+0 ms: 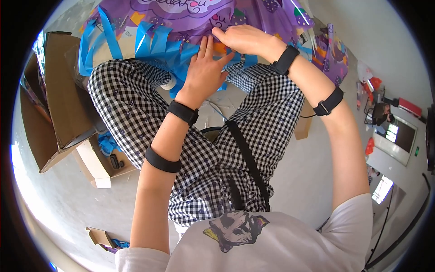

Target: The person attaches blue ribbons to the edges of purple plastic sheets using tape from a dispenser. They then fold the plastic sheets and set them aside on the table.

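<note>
A shiny purple plastic sheet (181, 22) with printed patterns and lettering spreads in front of my knees. Bright blue plastic strips (152, 40) lie along its near edge, over a cream-coloured panel (104, 53). My left hand (204, 68) rests with its fingers stretched out, fingertips touching the purple sheet and the blue plastic. Just to the right, my right hand (247, 40) is on the same sheet, its thumb side toward the left hand. Its other fingers look curled and are mostly hidden, so what they hold, if anything, does not show.
A large open cardboard box (68, 90) stands left of my knees. Beside it, a smaller open carton (93, 158) holds blue plastic and a small dark object. Another little box (97, 236) lies on the floor lower left. A black strap (249, 161) crosses my lap.
</note>
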`<state>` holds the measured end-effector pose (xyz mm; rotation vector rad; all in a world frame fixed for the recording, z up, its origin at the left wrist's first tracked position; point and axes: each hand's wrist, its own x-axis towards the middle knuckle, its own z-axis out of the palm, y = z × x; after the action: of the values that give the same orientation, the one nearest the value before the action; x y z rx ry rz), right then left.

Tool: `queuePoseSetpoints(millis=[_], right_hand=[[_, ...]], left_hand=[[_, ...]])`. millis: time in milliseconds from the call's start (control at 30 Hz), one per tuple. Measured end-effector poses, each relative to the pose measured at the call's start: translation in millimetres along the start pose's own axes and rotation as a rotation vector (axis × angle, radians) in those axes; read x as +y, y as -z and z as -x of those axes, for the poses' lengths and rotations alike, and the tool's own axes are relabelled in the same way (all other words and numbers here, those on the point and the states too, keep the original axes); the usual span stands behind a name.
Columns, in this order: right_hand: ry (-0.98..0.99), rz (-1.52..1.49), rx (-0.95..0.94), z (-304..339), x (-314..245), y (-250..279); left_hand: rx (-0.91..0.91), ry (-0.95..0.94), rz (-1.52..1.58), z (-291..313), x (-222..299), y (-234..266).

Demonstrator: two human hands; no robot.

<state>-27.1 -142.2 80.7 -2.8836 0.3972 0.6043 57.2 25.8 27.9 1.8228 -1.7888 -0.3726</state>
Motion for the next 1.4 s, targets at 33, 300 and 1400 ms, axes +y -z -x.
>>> queuePoseSetpoints(millis=[33, 300, 1400], right_hand=[[0.033, 0.05, 0.024, 0, -3, 3], [0.055, 0.11, 0.082, 1, -5, 5], [-0.488, -0.678, 0.904, 106, -72, -72]], left_hand=[[-0.001, 0.003, 0.0, 1, -1, 0], [-0.024, 0.024, -0.106, -3, 4, -2], [0.119, -0.044, -0.189, -17, 29, -4]])
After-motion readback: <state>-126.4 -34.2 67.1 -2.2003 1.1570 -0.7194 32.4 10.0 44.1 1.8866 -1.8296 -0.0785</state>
